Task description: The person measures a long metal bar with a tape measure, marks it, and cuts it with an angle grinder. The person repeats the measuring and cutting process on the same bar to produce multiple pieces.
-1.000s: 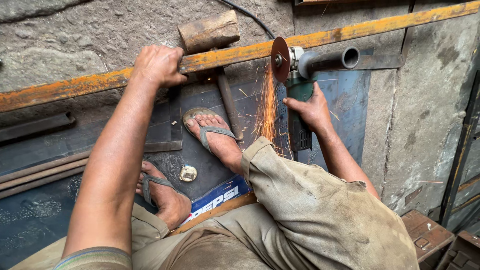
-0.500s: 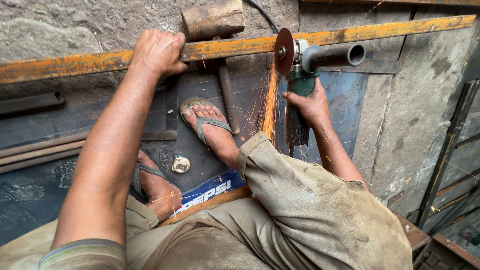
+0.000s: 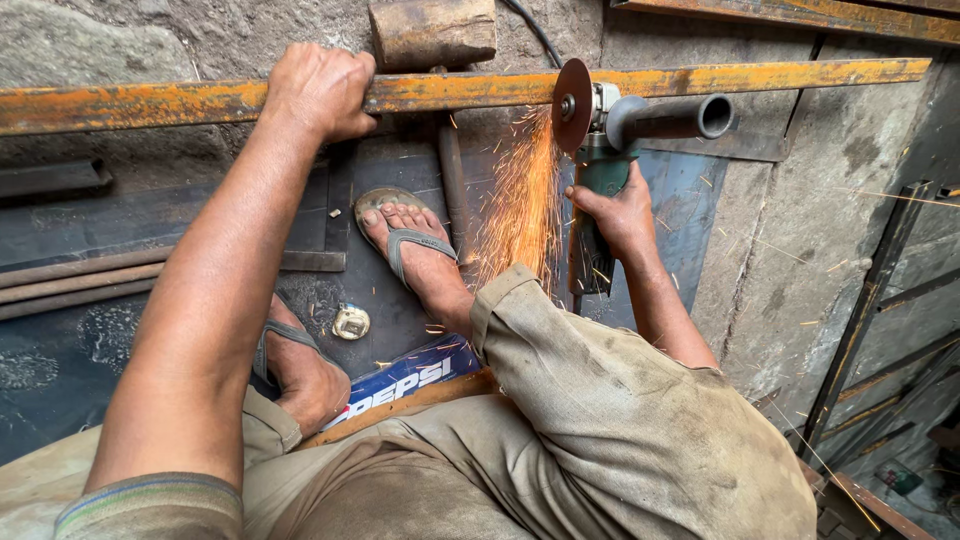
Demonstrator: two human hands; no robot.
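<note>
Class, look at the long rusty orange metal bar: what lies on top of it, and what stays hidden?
The left hand grips the long rusty orange metal bar; a wooden block rests behind it. The bar beneath the palm is covered.

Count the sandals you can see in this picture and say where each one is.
2. One sandal is on the foot below the orange bar, beside the sparks; the other sandal is on the foot nearer the knees, partly hidden.

Floor (image 3: 800, 230): rough grey concrete. Dark steel sheet (image 3: 100, 340) lies flat on it. Directly on the sheet: hammer (image 3: 440, 110), small round metal fitting (image 3: 351, 322), blue printed board (image 3: 410, 380), thin rods (image 3: 70, 285) at left edge.
</note>
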